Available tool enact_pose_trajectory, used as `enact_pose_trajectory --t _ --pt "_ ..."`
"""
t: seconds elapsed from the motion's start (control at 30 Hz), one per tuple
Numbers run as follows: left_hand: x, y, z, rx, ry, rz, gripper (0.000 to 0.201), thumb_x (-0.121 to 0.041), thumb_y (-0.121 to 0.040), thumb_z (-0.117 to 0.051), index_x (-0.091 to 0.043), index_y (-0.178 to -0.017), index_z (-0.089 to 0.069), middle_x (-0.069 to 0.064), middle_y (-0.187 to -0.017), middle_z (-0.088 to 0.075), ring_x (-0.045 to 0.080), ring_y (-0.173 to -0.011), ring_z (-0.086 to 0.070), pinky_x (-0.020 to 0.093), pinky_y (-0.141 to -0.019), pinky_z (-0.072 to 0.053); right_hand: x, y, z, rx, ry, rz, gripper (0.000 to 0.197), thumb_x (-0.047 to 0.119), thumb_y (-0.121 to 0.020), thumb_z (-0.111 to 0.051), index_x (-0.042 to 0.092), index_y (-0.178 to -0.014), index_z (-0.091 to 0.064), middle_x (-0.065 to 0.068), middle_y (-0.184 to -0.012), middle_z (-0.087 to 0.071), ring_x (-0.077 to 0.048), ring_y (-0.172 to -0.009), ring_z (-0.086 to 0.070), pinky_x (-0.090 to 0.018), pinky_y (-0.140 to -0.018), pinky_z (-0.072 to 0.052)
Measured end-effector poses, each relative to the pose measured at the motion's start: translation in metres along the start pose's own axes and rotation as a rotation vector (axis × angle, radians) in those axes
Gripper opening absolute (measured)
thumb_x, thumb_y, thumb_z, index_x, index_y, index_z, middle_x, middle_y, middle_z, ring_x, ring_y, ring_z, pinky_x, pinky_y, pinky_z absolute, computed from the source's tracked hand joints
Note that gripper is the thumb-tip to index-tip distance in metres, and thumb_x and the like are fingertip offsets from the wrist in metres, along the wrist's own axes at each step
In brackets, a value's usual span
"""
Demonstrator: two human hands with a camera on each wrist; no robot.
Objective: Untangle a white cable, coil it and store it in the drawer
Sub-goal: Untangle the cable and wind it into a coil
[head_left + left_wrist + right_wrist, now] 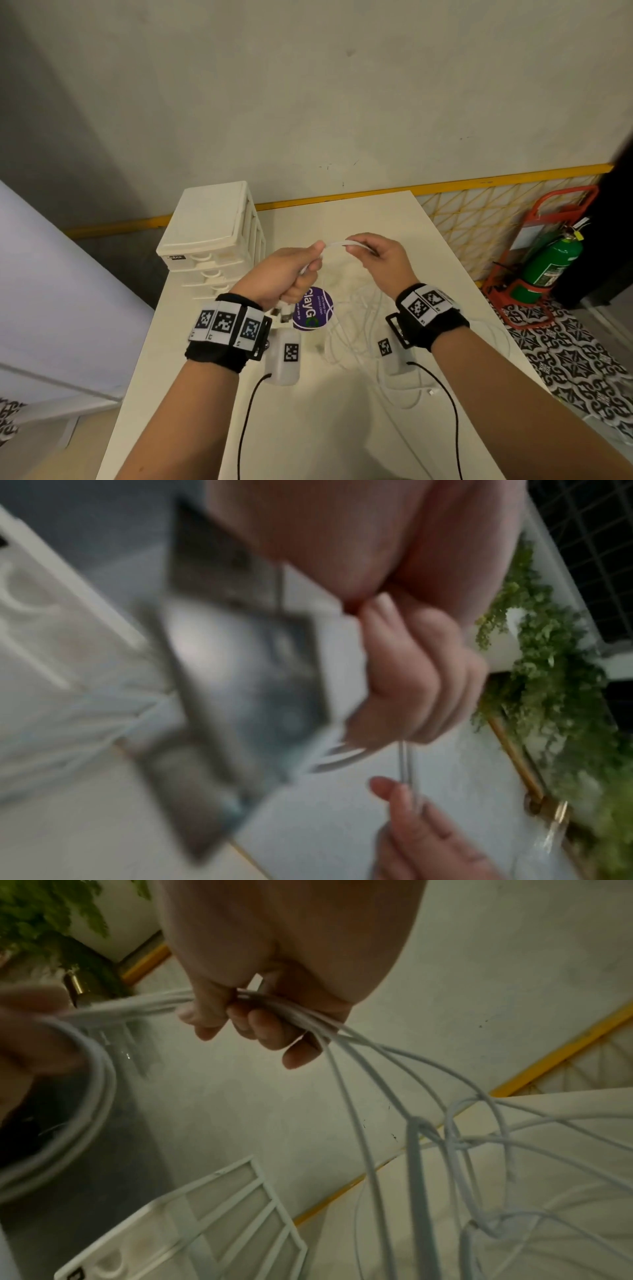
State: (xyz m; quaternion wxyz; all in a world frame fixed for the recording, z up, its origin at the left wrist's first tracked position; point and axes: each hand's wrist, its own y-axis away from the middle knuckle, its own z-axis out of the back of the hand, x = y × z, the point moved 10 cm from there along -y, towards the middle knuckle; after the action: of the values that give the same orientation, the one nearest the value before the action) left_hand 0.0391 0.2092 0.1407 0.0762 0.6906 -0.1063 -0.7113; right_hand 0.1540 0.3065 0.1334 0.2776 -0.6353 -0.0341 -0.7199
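Both hands up over the desk [394, 212], approx. centre of the head view. Left hand [284, 274] is fisted round several strands of the white cable [337, 244]; right hand [380, 257] at its 3 o'clock pinches the same bundle w/ thumb and curled fingers [263, 1026], a short span bridging the 2 hands. Rest of the cable hangs from the right hand in tangled loops w/ knots, down to the desk at 6 o'clock. White drawer unit [212, 236] stands at 9 o'clock of the hands, drawers shut. Purple round sticker [313, 313] lies on the desk under the left hand. Green fire extinguisher [548, 263] at 3 o'clock, off the desk.
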Motion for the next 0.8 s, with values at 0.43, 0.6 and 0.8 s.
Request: enact_pose_trajectory --t 0.43,0.6,0.8 --pt "-0.070 -0.016 0.012 0.007 0.980 -0.492 0.037 -0.040 -0.099 -0.027 -0.017 -0.074 -0.042 -0.009 -0.046 -0.035 0.005 -0.035 -0.022 0.017 -0.037 -0.025 -0.054 0.039 -0.046 0.260 0.391 -0.111 0.007 0.023 -0.093 -0.048 0.023 -0.086 -0.050 0.006 -0.061 -0.052 -0.016 -0.057 -0.052 -0.039 -0.067 -0.049" --pt "-0.070 -0.016 0.051 -0.322 1.048 -0.625 0.040 -0.035 -0.104 -0.024 -0.018 -0.071 -0.038 -0.006 -0.051 -0.037 0.008 -0.041 -0.030 0.020 -0.045 -0.032 -0.046 0.052 -0.063 0.384 0.447 -0.091 0.024 0.016 -0.092 -0.046 0.013 -0.115 -0.052 -0.002 -0.075 -0.060 -0.022 -0.072 -0.055 -0.029 -0.071 -0.042" --pt "-0.054 -0.012 0.065 -0.664 0.222 -0.612 0.032 -0.025 -0.104 -0.026 -0.016 -0.075 -0.037 -0.006 -0.061 -0.041 0.010 -0.051 -0.035 0.024 -0.050 -0.031 -0.014 0.055 -0.078 0.426 0.507 0.150 0.034 0.020 -0.095 -0.047 0.019 -0.128 -0.054 -0.007 -0.110 -0.070 -0.022 -0.095 -0.064 -0.023 -0.083 -0.044"
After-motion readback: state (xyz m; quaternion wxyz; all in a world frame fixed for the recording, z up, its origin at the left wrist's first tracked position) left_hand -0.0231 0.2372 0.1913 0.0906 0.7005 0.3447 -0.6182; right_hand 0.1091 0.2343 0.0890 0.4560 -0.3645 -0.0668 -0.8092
